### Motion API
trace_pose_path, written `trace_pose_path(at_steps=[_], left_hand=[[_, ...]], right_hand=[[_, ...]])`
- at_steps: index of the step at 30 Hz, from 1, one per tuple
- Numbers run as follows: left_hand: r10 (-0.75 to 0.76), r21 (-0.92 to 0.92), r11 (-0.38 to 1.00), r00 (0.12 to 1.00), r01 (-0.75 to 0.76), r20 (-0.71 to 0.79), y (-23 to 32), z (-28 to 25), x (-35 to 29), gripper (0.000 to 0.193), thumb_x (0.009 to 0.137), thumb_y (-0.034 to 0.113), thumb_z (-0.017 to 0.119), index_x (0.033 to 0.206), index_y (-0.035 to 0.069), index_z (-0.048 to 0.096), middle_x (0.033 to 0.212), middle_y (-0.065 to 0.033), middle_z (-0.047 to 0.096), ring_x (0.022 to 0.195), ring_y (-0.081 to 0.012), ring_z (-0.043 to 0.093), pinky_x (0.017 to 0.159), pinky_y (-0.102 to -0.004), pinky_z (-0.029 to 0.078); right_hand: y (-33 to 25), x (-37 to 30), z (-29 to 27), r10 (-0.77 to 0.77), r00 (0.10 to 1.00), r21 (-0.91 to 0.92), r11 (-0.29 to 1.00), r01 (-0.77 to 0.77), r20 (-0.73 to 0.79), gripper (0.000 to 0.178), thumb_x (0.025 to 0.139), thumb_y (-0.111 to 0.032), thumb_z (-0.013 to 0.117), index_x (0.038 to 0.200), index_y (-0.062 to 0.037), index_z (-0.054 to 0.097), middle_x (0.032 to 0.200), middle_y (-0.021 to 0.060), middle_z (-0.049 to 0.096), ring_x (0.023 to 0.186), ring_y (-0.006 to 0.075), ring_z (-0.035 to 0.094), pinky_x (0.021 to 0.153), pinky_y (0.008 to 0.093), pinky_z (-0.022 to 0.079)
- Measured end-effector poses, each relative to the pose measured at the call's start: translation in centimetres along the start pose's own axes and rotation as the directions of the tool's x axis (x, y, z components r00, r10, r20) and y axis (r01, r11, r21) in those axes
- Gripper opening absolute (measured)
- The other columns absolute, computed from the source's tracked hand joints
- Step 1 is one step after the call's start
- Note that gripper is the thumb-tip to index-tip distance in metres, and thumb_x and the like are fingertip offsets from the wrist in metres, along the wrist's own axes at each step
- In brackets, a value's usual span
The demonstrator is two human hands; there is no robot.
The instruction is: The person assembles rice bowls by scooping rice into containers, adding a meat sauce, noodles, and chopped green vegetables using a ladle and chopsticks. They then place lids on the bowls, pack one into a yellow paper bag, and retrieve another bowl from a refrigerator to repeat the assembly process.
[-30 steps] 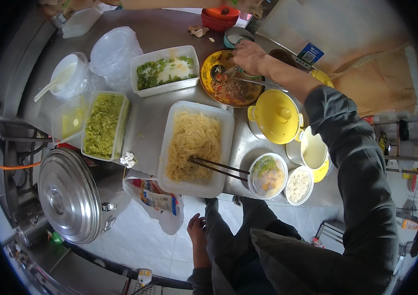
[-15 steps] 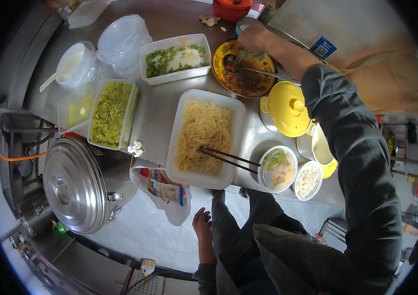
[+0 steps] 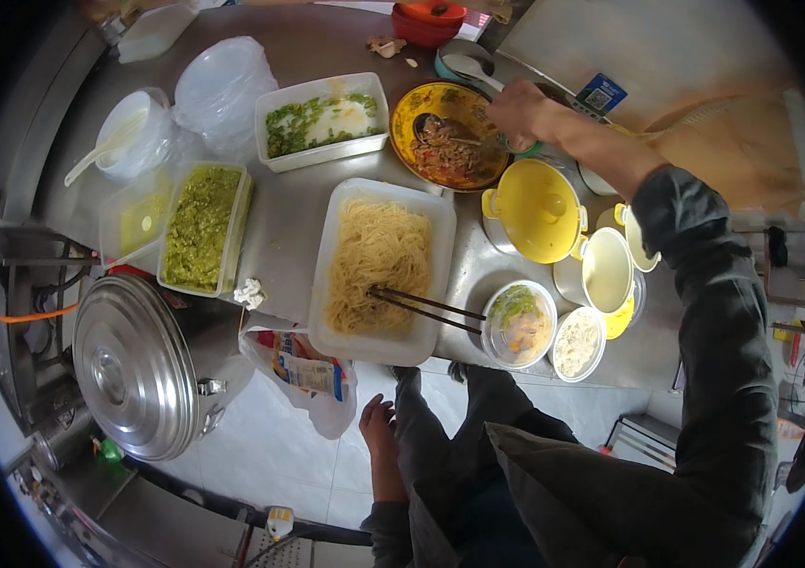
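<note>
My right hand reaches to the far right of the counter, its fingers bent and closed; whatever they hold is hidden. Beneath it, part of a green-rimmed container shows. Just left lies a yellow patterned bowl of minced brown sauce with a ladle in it. Beyond my fingers is a teal bowl with a white-handled spoon. Low beside my leg hangs my left hand, empty, fingers loosely apart. Two chopsticks stick into noodles in a white tub.
Chopped greens fill one tub; scallions lie in another. Right of the noodles stand a lidded yellow pot, an uncovered pot, a round clear-lidded container and a white tub. A large steel pot stands front left.
My right hand has moved from above the teal bowl toward me and right, to the green-rimmed container. The teal bowl and its spoon now show. My left hand still hangs low.
</note>
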State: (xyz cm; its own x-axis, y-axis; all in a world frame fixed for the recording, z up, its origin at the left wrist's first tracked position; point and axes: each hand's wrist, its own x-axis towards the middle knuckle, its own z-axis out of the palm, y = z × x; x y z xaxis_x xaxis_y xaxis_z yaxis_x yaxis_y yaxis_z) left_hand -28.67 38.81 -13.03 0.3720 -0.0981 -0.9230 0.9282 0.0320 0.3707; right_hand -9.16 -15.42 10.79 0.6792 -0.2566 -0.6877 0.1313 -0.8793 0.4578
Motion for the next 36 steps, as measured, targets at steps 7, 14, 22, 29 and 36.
trace_pose_path(at_steps=[7,14,22,29,36], left_hand=[[-0.018,0.013,1.000,0.999,0.018,0.040,-0.1,-0.4,0.1,0.034,0.090,0.014,0.060,0.123,0.006,0.064,0.094,-0.0038,0.069,0.078,-0.0115,0.058,0.065,-0.0253,0.043],[-0.037,0.028,0.999,0.999,0.036,0.011,0.1,-0.3,0.1,0.033,0.094,0.013,0.059,0.125,0.003,0.061,0.093,-0.0055,0.066,0.068,-0.0080,0.054,0.053,-0.0217,0.036],[-0.012,0.042,0.999,0.996,0.008,0.087,1.2,0.4,0.8,0.035,0.092,0.013,0.060,0.125,0.004,0.062,0.094,-0.0051,0.067,0.070,-0.0088,0.055,0.055,-0.0230,0.039],[-0.014,0.147,0.989,0.990,-0.007,0.140,2.2,0.9,1.2,0.034,0.090,0.017,0.061,0.122,0.007,0.065,0.093,-0.0028,0.068,0.077,-0.0105,0.057,0.064,-0.0253,0.042],[-0.032,0.068,0.997,0.998,0.029,0.056,0.7,-1.4,0.5,0.033,0.093,0.013,0.060,0.124,0.004,0.062,0.093,-0.0051,0.067,0.071,-0.0092,0.055,0.055,-0.0223,0.038]], right_hand=[[0.1,1.3,2.7,0.016,0.986,0.036,0.999,-0.010,-0.168,0.028,0.065,-0.019,0.072,0.091,-0.0099,0.077,0.093,0.0127,0.074,0.094,0.0298,0.071,0.080,0.0413,0.054],[-0.5,3.9,5.1,0.032,0.963,0.117,0.993,0.000,-0.267,0.026,0.071,-0.015,0.071,0.095,-0.0070,0.076,0.097,0.0121,0.074,0.097,0.0307,0.071,0.083,0.0425,0.055],[0.3,-3.6,3.0,0.231,0.971,0.228,0.950,-0.212,-0.062,0.032,0.070,-0.016,0.070,0.101,-0.0076,0.077,0.103,0.0150,0.074,0.100,0.0313,0.071,0.082,0.0405,0.055],[-0.4,-1.6,2.6,0.262,0.964,0.310,0.913,-0.266,0.053,0.035,0.071,-0.021,0.070,0.104,-0.0088,0.076,0.105,0.0109,0.075,0.101,0.0272,0.072,0.084,0.0390,0.053],[-2.7,2.2,3.4,0.190,0.975,0.159,0.972,-0.170,-0.117,0.027,0.081,-0.016,0.068,0.106,-0.0102,0.076,0.109,0.0093,0.075,0.102,0.0266,0.072,0.081,0.0396,0.056]])
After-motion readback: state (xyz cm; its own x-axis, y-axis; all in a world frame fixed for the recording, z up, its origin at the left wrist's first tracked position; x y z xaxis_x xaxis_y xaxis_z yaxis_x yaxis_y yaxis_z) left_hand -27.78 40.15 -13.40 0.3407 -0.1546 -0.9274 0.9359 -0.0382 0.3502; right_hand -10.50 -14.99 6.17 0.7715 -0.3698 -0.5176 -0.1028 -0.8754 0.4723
